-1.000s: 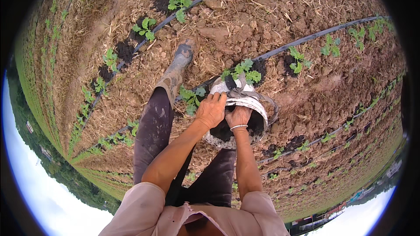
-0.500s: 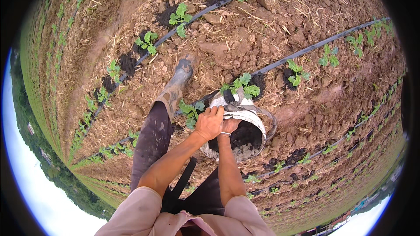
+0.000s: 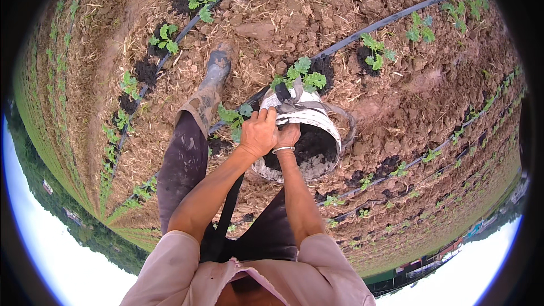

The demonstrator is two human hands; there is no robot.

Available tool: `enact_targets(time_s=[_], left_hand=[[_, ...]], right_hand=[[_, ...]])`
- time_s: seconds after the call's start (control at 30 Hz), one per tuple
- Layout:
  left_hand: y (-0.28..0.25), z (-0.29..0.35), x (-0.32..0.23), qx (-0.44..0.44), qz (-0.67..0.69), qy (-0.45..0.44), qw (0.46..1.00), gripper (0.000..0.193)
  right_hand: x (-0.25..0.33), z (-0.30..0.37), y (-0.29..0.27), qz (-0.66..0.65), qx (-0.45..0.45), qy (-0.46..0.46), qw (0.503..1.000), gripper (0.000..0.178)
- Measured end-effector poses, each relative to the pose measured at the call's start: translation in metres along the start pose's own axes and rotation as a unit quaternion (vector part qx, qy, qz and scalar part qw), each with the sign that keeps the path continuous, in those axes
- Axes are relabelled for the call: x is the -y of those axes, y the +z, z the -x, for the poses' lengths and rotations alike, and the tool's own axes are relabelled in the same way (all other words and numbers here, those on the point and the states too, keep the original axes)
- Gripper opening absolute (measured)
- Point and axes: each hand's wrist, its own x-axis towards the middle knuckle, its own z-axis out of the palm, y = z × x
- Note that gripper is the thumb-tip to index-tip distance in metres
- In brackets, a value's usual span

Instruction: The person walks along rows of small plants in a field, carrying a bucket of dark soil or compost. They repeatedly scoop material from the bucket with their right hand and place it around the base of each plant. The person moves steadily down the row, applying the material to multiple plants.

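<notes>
A white bucket (image 3: 327,118) stands tilted on the soil, its mouth facing me. Dark crumbly compost (image 3: 314,144) lies inside, and grey dirt cakes the lower rim. My left hand (image 3: 259,132) is closed on the bucket's left rim, knuckles up. Beside it, my right hand (image 3: 288,135), with a pale band at the wrist, reaches into the mouth near the upper rim; its fingers are hidden, so any grip there is unclear. A grey cloth strap (image 3: 347,122) loops around the bucket's right side. Leafy seedlings (image 3: 303,75) grow right behind the bucket.
Black drip hoses (image 3: 391,21) run along the rows of seedlings, with dark compost patches (image 3: 146,72) beside several plants. My muddy boot (image 3: 216,71) stands left of the bucket between two hoses. Brown clods and straw (image 3: 266,28) cover the ground.
The view has shifted, so the bucket, boot and plants sit higher and further left in the picture. Both hands keep about the same place at the bucket's rim.
</notes>
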Motion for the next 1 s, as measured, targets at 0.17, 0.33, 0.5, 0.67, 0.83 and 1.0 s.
enact_targets(time_s=[0.17, 0.33, 0.5, 0.67, 0.83, 1.0], left_hand=[[-0.004, -0.003, -0.001, -0.004, -0.026, 0.014, 1.000, 0.040], [-0.007, -0.001, 0.000, -0.010, -0.011, 0.012, 1.000, 0.040], [-0.013, 0.001, 0.001, -0.005, 0.002, 0.004, 1.000, 0.042], [-0.015, -0.001, 0.002, -0.017, 0.032, 0.008, 0.999, 0.041], [-0.015, -0.002, 0.003, -0.024, 0.038, 0.016, 0.999, 0.042], [-0.015, -0.004, -0.001, -0.014, 0.026, 0.015, 0.999, 0.042]], right_hand=[[-0.002, -0.018, -0.033, -0.314, 0.163, 0.130, 0.926, 0.041], [-0.022, -0.006, -0.050, -0.419, 0.161, 0.251, 0.858, 0.059], [0.012, -0.008, -0.057, -0.552, 0.135, 0.290, 0.770, 0.055], [-0.009, -0.015, -0.032, -0.608, 0.113, 0.263, 0.741, 0.045], [-0.017, -0.026, -0.033, -0.579, 0.163, 0.277, 0.749, 0.029], [-0.024, -0.033, -0.042, -0.634, 0.211, 0.354, 0.654, 0.040]])
